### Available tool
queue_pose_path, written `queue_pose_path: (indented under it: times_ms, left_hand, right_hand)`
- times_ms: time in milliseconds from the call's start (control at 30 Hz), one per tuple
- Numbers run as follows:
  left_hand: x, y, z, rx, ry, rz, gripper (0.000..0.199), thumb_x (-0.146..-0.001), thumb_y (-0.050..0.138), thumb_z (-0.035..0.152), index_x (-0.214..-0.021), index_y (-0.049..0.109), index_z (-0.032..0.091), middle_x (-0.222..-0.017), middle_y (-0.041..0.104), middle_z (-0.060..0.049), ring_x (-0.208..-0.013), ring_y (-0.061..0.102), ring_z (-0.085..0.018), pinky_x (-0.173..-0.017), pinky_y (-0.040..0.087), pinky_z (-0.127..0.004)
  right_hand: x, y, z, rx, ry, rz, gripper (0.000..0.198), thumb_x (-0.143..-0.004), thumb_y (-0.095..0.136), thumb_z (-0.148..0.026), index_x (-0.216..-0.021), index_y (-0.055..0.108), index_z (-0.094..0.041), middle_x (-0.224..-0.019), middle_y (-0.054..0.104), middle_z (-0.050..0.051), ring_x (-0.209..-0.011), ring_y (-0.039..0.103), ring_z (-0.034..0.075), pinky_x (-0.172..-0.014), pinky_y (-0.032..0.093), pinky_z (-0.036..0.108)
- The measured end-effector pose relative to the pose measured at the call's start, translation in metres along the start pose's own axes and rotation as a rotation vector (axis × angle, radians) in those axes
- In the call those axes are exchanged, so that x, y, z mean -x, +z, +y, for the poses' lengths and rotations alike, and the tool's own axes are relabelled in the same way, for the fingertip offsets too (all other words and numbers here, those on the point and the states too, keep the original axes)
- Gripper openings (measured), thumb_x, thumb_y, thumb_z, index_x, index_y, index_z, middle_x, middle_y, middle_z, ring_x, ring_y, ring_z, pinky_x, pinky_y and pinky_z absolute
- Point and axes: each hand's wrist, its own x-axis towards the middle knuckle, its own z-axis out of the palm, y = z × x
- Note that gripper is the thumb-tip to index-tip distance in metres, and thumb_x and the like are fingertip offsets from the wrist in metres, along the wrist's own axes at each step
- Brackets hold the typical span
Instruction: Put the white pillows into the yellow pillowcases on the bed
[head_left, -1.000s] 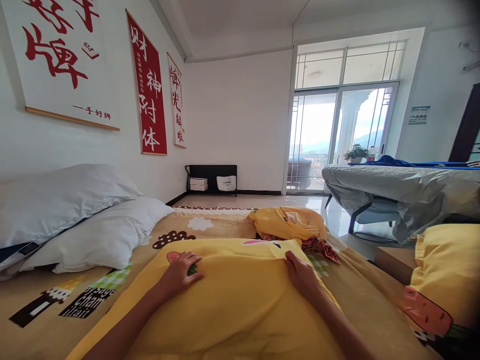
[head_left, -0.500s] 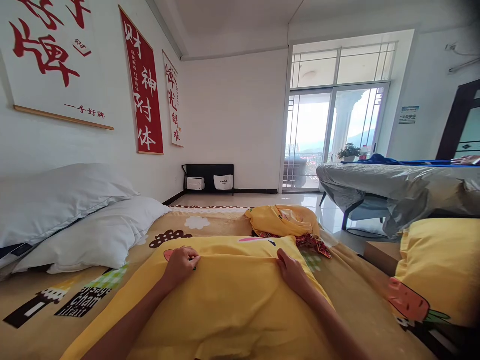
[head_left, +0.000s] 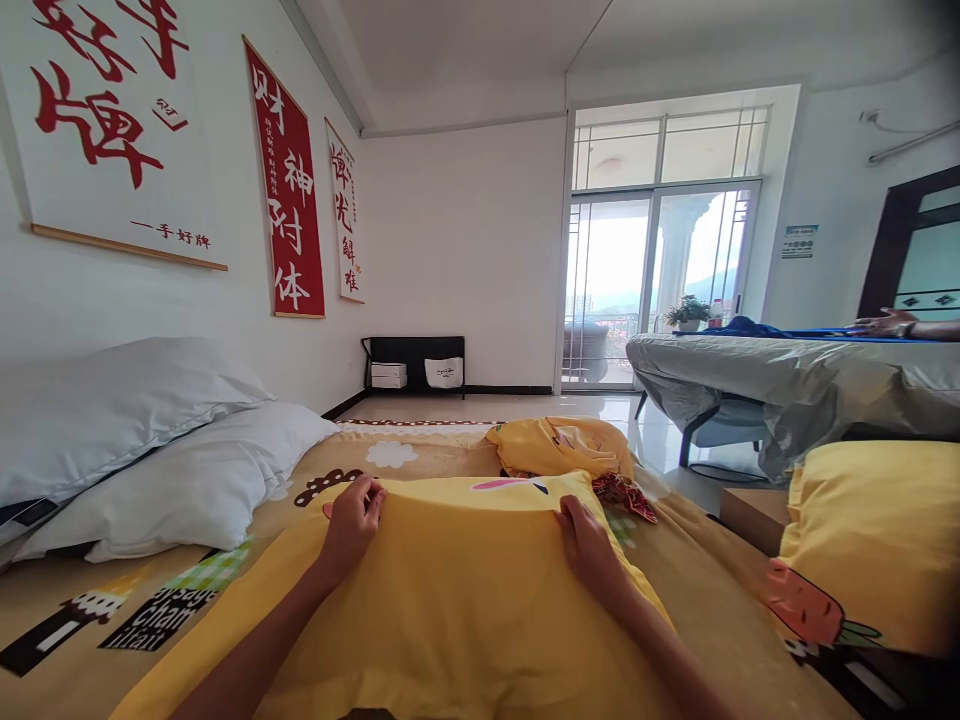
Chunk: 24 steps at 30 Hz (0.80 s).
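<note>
A yellow pillowcase [head_left: 465,590] with a printed pink-and-black figure near its far edge lies across the bed in front of me. My left hand [head_left: 355,526] pinches a fold of it on the left. On the right, my right hand [head_left: 583,535] grips the same fold, fingers closed. Between the two hands the fold runs taut, almost level. Beyond the far edge, touching or close to it, rests a crumpled yellow cloth [head_left: 562,447] with a dark red patterned bundle [head_left: 624,497] beside it.
White pillows [head_left: 187,480] are stacked at the left on the patterned bedsheet [head_left: 720,600]. A yellow pillow with a carrot print [head_left: 870,530] and a cardboard box [head_left: 754,515] stand at right. Behind is a plastic-covered table [head_left: 750,370], where another person's hand [head_left: 889,325] rests.
My left hand has shifted slightly left, and the fold between my hands is stretched a bit wider. The view has tilted up and turned slightly right; more of the other person's hand shows.
</note>
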Motion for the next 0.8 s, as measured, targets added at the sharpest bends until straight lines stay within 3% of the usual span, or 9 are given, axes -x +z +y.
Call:
queue_pose_path:
  times_ms: [200,400,500,600,667,733,800]
  left_hand:
    - [0.005,-0.011,0.012,0.010,0.043,0.165,0.024,-0.089,0.038,0.041,-0.079,0.050,0.022,-0.079,0.060,-0.004,-0.073,0.056,-0.019,-0.069,0.043,-0.032]
    - [0.026,0.025,-0.010,-0.074,0.046,-0.150,0.024,-0.092,0.029,0.037,-0.076,0.042,0.024,-0.075,0.059,-0.005,-0.072,0.056,-0.022,-0.069,0.044,-0.035]
    - [0.029,0.037,-0.019,-0.104,0.040,-0.224,0.025,-0.091,0.027,0.037,-0.076,0.041,0.024,-0.077,0.059,-0.007,-0.076,0.056,-0.023,-0.072,0.044,-0.037]
    - [0.020,0.026,-0.025,-0.109,0.046,-0.356,0.022,-0.090,0.032,0.039,-0.082,0.045,0.022,-0.085,0.061,-0.006,-0.079,0.059,-0.022,-0.072,0.045,-0.034]
    - [0.008,0.011,-0.036,-0.114,0.035,-0.415,0.024,-0.088,0.038,0.039,-0.100,0.050,0.022,-0.095,0.062,-0.007,-0.085,0.062,-0.021,-0.074,0.046,-0.032]
    - [-0.008,-0.004,-0.055,-0.156,0.015,-0.428,0.038,-0.084,0.045,0.040,-0.118,0.048,0.023,-0.107,0.062,-0.008,-0.095,0.063,-0.022,-0.081,0.046,-0.032]
    - [-0.023,-0.013,-0.079,-0.191,-0.014,-0.469,0.049,-0.079,0.051,0.044,-0.123,0.050,0.022,-0.116,0.062,-0.010,-0.105,0.061,-0.025,-0.088,0.044,-0.034]
  right_hand:
    - [0.003,-0.030,-0.018,0.048,0.005,0.028,0.019,-0.092,0.033,-0.039,-0.079,0.037,-0.026,-0.072,0.054,0.005,-0.065,0.048,0.020,-0.059,0.038,0.033]
    - [0.025,-0.005,0.011,0.204,0.039,-0.227,0.021,-0.092,0.028,-0.036,-0.077,0.038,-0.025,-0.069,0.060,0.006,-0.060,0.054,0.021,-0.056,0.032,0.032]
    - [0.030,0.006,0.020,0.256,0.096,-0.302,0.027,-0.095,0.023,-0.039,-0.081,0.042,-0.025,-0.071,0.064,0.005,-0.062,0.059,0.022,-0.057,0.031,0.031]
    - [0.025,0.001,0.019,0.264,0.100,-0.383,0.030,-0.096,0.023,-0.044,-0.083,0.043,-0.025,-0.073,0.065,0.003,-0.066,0.060,0.021,-0.058,0.031,0.030]
    - [0.019,-0.006,0.020,0.231,0.093,-0.440,0.033,-0.096,0.024,-0.047,-0.082,0.043,-0.025,-0.074,0.065,0.002,-0.068,0.059,0.020,-0.060,0.033,0.030]
    - [0.012,-0.010,0.027,0.212,0.106,-0.463,0.032,-0.095,0.028,-0.049,-0.082,0.045,-0.025,-0.074,0.063,0.001,-0.068,0.058,0.019,-0.061,0.034,0.030]
    - [0.004,-0.009,0.040,0.225,0.140,-0.436,0.030,-0.091,0.035,-0.050,-0.086,0.049,-0.024,-0.076,0.063,0.001,-0.070,0.057,0.020,-0.063,0.036,0.031]
